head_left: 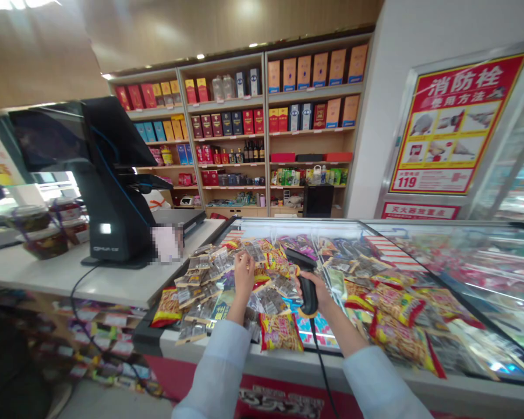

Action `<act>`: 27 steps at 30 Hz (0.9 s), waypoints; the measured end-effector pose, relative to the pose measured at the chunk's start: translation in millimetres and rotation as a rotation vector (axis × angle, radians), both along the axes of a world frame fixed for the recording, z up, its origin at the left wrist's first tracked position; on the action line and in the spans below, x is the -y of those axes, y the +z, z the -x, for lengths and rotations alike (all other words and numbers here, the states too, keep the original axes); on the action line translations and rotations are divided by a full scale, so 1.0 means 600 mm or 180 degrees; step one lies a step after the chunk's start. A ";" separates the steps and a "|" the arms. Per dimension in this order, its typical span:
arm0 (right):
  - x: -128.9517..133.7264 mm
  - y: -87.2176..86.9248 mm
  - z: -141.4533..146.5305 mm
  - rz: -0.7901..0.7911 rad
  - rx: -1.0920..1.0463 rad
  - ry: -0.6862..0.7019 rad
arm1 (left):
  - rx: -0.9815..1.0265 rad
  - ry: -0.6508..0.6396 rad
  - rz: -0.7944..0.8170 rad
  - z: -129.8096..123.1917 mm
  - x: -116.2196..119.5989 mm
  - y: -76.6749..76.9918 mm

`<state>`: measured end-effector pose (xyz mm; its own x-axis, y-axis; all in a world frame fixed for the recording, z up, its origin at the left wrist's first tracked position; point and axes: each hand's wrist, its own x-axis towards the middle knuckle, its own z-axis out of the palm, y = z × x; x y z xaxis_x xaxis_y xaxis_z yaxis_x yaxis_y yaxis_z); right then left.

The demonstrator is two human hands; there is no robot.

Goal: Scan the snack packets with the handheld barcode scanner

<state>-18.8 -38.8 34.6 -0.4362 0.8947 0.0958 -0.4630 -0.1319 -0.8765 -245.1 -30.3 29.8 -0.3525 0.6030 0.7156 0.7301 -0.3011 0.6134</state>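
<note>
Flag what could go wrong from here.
1. Snag: the cable of the scanner in the right hand runs down between the forearms, so it might catch a sleeve or packet.
2. Drop: the red-and-yellow packet at the case's front rim could get knocked off.
3. Mix-up: loose packets overlap around the left hand, so one might be missed or scanned twice.
</note>
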 end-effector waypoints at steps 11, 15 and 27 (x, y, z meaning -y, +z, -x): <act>0.014 0.010 0.007 -0.0026 0.0330 -0.0164 | 0.0265 -0.0015 -0.0125 0.001 0.006 0.002; 0.010 -0.001 0.011 -0.0147 0.0577 -0.0129 | 0.0168 0.0118 -0.0170 -0.001 0.010 0.006; 0.013 0.002 0.009 -0.0364 0.0742 -0.0102 | 0.0156 0.0173 -0.0139 -0.001 0.010 0.007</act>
